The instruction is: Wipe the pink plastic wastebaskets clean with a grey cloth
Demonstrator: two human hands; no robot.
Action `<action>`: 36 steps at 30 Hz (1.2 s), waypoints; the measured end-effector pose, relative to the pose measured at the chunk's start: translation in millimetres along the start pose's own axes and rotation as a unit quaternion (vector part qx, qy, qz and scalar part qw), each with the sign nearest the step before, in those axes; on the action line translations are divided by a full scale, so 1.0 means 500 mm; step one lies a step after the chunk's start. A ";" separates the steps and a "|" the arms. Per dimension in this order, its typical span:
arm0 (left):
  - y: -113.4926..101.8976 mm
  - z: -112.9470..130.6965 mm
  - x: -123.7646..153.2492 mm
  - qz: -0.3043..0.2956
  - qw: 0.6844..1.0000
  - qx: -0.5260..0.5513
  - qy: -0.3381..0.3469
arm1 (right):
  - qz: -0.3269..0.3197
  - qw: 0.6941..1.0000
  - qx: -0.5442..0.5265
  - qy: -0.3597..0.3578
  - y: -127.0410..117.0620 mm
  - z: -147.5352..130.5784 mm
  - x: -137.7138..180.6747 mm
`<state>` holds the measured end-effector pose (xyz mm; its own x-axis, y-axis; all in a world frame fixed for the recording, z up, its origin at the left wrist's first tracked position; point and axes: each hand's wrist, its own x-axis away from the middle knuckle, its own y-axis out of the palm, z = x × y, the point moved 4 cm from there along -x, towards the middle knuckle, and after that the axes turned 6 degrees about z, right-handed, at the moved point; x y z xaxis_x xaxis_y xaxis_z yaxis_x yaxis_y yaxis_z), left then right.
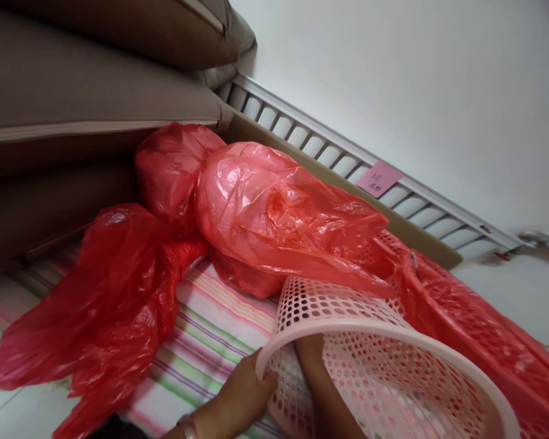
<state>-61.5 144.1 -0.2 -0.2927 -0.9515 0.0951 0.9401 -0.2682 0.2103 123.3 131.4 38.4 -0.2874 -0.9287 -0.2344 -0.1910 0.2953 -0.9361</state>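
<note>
A pale pink plastic basket (348,303) with many holes lies tipped, its wide mouth facing me. My left hand (251,390), with a bracelet at the wrist, is closed around the left part of its rim. My right forearm (324,384) reaches into the mouth; the right hand's fingers are hidden inside, behind the basket's upper wall. Just beyond the basket sits a full, shiny red plastic bag (256,213), its loose end trailing over the basket. Another rounded red bag (176,177) rests behind it, and a crumpled red bag (123,292) spreads at left.
Striped cloth (215,311) lies under the bags. Thick brown cushions (96,91) are stacked at upper left. A white radiator (320,140) with a pink note (379,178) runs along the wall. More red plastic covers a perforated red container (476,323) at right.
</note>
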 end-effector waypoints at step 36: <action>0.006 -0.015 -0.004 -0.008 0.999 0.022 0.026 | -0.079 0.996 0.030 0.004 0.086 -0.019 -0.035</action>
<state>-56.7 144.0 -7.2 -0.2979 -0.9537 0.0408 0.9264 -0.2785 0.2535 111.3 162.3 4.9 -0.2658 -0.9607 -0.0806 -0.1777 0.1310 -0.9753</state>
